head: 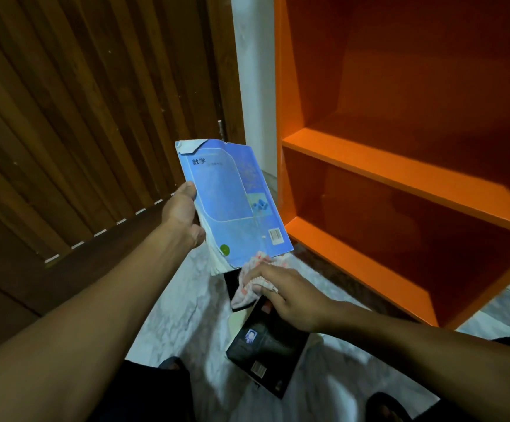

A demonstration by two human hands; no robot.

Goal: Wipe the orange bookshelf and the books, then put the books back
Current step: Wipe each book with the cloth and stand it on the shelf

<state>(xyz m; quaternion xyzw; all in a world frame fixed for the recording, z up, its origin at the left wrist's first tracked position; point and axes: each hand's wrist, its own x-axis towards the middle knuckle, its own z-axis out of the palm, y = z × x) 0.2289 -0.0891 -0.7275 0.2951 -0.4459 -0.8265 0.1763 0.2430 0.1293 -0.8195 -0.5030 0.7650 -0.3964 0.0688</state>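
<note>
While the left hand (183, 214) grips the blue book (232, 202) upright, long axis leaning away, the right hand (290, 295) clutches the cloth (255, 283).

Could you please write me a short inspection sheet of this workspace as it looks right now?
Surface: pale marbled floor.
Job's things: orange bookshelf, visible shelves bare; blue book held up; black book on the floor; cloth.
Clutter: nothing seen.
Hands: left hand grips the blue book's edge; right hand holds the cloth at the book's lower corner.
Cables: nothing seen.
Surroundings: slatted wooden door, white wall strip.
</note>
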